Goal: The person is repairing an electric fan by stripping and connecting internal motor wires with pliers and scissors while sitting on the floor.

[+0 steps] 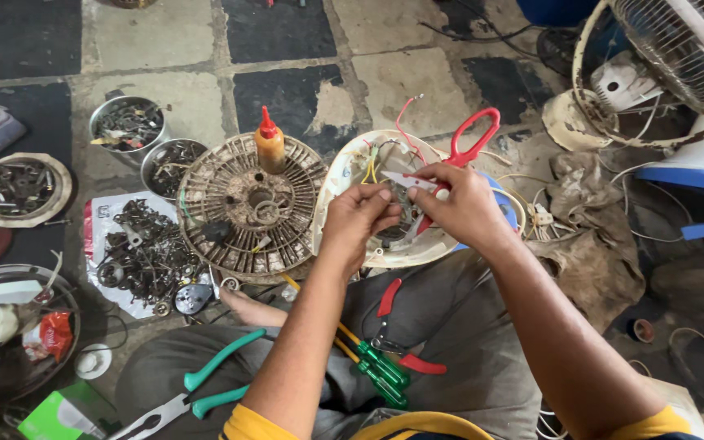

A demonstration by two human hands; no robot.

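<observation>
while our right hand (462,200) clamped the red-handled scissors (458,155), blades pointing left toward our left hand (358,220), our left fingers were pinched together on something small we could not make out, over the open cream fan housing (368,191) propped against our knee. we had little room: a grimy round grille (242,208) with an orange squeeze bottle (270,145) crowded the housing's left edge, loose wires and rags lay to the right. the housing looked yellowed, with red and yellow wires curling out. pliers and green-handled screwdrivers (380,371) rested on our lap.
</observation>
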